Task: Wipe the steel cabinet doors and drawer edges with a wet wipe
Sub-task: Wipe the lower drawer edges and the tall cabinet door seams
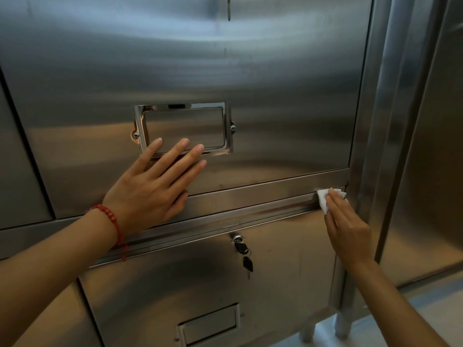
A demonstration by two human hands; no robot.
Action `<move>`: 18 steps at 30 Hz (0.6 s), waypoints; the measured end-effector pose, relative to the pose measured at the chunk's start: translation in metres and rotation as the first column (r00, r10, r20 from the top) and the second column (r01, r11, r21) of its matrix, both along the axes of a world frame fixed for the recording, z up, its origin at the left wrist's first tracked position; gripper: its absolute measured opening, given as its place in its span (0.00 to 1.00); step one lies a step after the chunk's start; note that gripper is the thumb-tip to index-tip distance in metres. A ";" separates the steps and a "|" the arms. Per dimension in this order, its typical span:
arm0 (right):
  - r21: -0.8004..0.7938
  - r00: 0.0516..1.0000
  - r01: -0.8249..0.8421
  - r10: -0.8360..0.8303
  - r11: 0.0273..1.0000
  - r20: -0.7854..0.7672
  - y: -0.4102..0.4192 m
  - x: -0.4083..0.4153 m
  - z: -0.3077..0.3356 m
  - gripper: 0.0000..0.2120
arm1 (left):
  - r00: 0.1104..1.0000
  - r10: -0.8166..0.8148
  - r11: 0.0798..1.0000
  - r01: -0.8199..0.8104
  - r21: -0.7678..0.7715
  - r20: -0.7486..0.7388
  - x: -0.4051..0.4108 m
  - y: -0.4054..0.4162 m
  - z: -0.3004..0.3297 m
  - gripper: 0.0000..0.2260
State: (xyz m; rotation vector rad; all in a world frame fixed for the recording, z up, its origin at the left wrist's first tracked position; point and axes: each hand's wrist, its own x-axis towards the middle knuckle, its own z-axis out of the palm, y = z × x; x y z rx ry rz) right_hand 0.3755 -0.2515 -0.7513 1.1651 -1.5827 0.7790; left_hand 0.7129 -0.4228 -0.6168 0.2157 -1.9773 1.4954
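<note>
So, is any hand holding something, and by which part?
The right hand holds a folded white wet wipe by its right side, pressed on the drawer's top edge. The left hand lies flat on the cabinet door, holding nothing.

Cabinet door (pixel 188 71) sitting above drawer (pixel 200 284), rail between them. Label frame (pixel 226 126) lying mid-door. Left hand (pixel 150 186) lying flat on door, fingertips overlapping frame's lower edge. Right hand (pixel 348 234) pressing wet wipe (pixel 323 200) onto drawer's top edge at right end. Keys (pixel 244 254) hanging in drawer lock below rail.
</note>
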 end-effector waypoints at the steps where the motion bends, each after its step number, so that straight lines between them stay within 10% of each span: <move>1: -0.017 0.999 0.005 -0.004 1.000 0.038 -0.001 0.001 0.000 0.21 | 1.000 0.000 1.000 0.000 0.000 0.001 0.000 0.000 0.000 0.26; 18: 0.045 0.998 -0.008 0.005 0.999 0.058 -0.002 0.022 -0.001 0.24 | 1.000 0.001 1.000 -0.001 0.009 -0.001 -0.001 -0.001 -0.002 0.26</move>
